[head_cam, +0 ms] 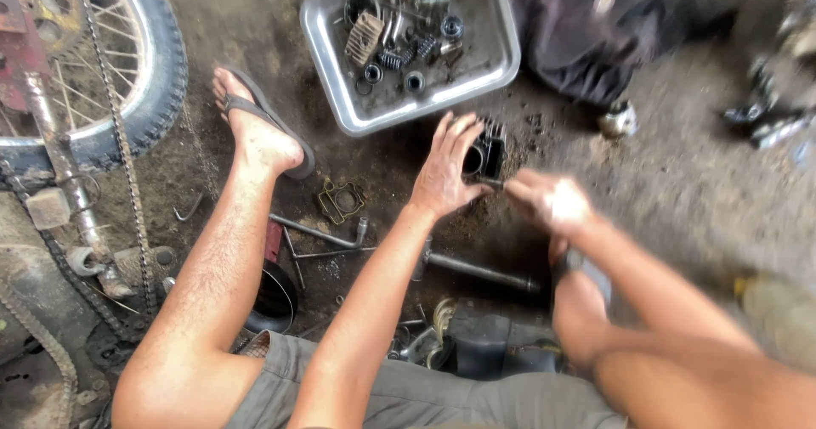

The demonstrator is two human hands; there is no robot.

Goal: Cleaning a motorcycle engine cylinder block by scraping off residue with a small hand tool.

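Observation:
A dark finned engine cylinder (487,153) stands on the dirt floor just below a metal tray. My left hand (444,167) wraps over its left side and steadies it. My right hand (548,200) is blurred, right of the cylinder, closed on a thin tool whose tip touches the cylinder's lower edge. What kind of tool it is stays unclear.
The metal tray (331,55) holds several small engine parts. A motorcycle wheel (161,64) and chain (127,166) are at left. My sandalled foot (259,132), a gasket (340,201), an L-shaped wrench (319,232), a rod (480,270) and a dark cloth (595,30) lie around.

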